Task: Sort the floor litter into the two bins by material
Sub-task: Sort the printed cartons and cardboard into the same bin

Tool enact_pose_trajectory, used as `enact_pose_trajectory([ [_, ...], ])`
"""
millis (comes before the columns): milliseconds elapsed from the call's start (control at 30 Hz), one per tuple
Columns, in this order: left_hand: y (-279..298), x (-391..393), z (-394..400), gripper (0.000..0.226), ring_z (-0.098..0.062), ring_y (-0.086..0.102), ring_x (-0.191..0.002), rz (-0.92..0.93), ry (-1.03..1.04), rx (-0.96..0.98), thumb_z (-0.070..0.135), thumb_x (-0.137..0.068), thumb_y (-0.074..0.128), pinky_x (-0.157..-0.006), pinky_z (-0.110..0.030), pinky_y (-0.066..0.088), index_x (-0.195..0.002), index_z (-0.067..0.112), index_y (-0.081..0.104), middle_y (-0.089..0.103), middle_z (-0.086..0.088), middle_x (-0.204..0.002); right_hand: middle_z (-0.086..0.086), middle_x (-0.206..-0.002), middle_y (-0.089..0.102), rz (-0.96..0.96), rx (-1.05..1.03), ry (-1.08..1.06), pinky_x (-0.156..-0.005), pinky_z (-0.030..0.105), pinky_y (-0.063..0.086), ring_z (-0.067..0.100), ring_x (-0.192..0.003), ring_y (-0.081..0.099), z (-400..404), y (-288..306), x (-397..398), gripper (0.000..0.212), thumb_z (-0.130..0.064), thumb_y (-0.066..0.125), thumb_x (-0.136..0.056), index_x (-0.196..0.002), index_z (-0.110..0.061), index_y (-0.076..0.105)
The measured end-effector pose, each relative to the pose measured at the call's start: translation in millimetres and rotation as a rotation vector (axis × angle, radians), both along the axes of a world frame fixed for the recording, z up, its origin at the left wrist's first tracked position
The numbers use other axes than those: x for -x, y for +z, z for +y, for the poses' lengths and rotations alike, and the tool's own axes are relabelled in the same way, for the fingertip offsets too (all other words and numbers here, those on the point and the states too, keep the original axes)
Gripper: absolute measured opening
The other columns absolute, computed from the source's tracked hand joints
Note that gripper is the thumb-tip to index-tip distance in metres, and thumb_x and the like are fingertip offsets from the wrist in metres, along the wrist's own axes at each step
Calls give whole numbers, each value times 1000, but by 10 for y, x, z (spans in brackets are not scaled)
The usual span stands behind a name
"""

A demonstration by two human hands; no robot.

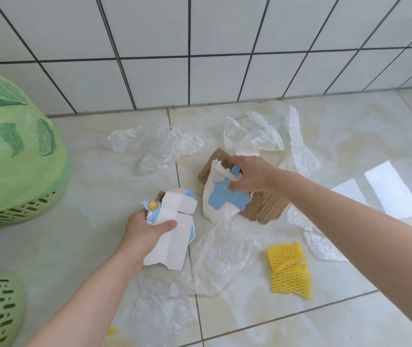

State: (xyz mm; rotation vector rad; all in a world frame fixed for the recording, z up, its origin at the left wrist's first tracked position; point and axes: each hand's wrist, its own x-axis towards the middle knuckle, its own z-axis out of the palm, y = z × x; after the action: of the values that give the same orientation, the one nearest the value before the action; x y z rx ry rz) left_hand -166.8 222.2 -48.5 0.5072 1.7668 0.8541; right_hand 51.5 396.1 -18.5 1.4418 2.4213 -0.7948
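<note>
While the left hand (144,229) and right hand (250,175) each grip one torn carton piece (172,236), two green bins (17,156) stand left, one yellow foam net (289,270) lies near right.

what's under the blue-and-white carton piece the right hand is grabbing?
Brown corrugated cardboard lies under the blue-and-white carton piece that the right hand grips; it shows at the top left and lower right. Its middle, and anything else beneath, is covered.
</note>
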Motion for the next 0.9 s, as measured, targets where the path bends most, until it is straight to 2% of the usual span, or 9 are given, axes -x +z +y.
enact_pose_trajectory([
  [67, 1, 9, -13, 23, -24, 69, -85, -10, 14, 1, 10, -74, 78, -79, -42, 56, -93, 17, 66, 72, -3, -93, 3, -85, 57, 12, -1, 119, -64, 31, 40, 20, -76, 50, -279, 32, 15, 32, -32, 67, -74, -96, -19, 48],
  [233, 60, 92, -67, 25, -23, 70, -82, -116, 130, -46, 6, -77, 75, -72, -37, 56, -99, 11, 66, 72, -5, -95, 6, -86, 56, 121, 103, 189, -67, 37, 44, 24, -79, 52, -661, 80, -26, 29, -26, 69, -74, -92, -13, 51],
  [333, 100, 176, -47, 30, -28, 70, -92, -211, 169, -58, 7, -78, 73, -82, -52, 55, -107, 10, 66, 72, -10, -103, 5, -86, 55, 166, 49, 200, -68, 34, 42, 23, -79, 50, -557, 103, -54, 29, -22, 71, -72, -91, -13, 52],
  [467, 156, 107, 47, 31, -29, 70, -94, -303, 157, -91, 6, -81, 70, -81, -49, 55, -112, 8, 65, 72, -10, -105, -1, -86, 55, 282, -87, -3, -58, 17, 37, 14, -69, 47, -126, 274, -98, 28, -16, 70, -73, -98, -10, 57],
  [533, 182, 28, 84, 31, -29, 70, -94, -333, 136, -90, 5, -81, 70, -80, -47, 56, -112, 7, 65, 73, -11, -105, -1, -78, 49, 324, -120, -163, -54, 22, 35, 13, -63, 43, 58, 335, -185, 25, -18, 69, -73, -93, -10, 54],
  [600, 173, -19, 84, 32, -29, 70, -94, -357, 115, -80, 5, -81, 69, -79, -47, 56, -113, 7, 65, 72, -11, -105, 2, -73, 44, 357, -33, -257, -57, 29, 37, 18, -63, 42, 132, 328, -282, 24, -18, 69, -72, -82, -9, 49],
  [667, 141, -36, 68, 32, -28, 70, -95, -373, 100, -67, 5, -82, 69, -80, -46, 56, -114, 8, 65, 72, -10, -106, 4, -73, 46, 322, 82, -252, -57, 34, 41, 20, -64, 46, 73, 277, -339, 25, -18, 70, -71, -78, -11, 48],
  [733, 105, -32, 51, 32, -29, 70, -95, -374, 100, -62, 5, -82, 69, -80, -45, 56, -114, 7, 65, 72, -11, -106, 4, -76, 53, 264, 127, -215, -57, 34, 44, 19, -66, 51, -51, 188, -334, 26, -21, 72, -71, -83, -11, 51],
  [900, 19, 24, -2, 33, -30, 70, -94, -336, 118, -35, 5, -80, 71, -81, -49, 55, -113, 8, 64, 72, -11, -105, 4, -78, 54, 285, 94, -255, -56, 31, 41, 19, -68, 51, -173, -33, -173, 29, -25, 70, -71, -89, -11, 53],
])
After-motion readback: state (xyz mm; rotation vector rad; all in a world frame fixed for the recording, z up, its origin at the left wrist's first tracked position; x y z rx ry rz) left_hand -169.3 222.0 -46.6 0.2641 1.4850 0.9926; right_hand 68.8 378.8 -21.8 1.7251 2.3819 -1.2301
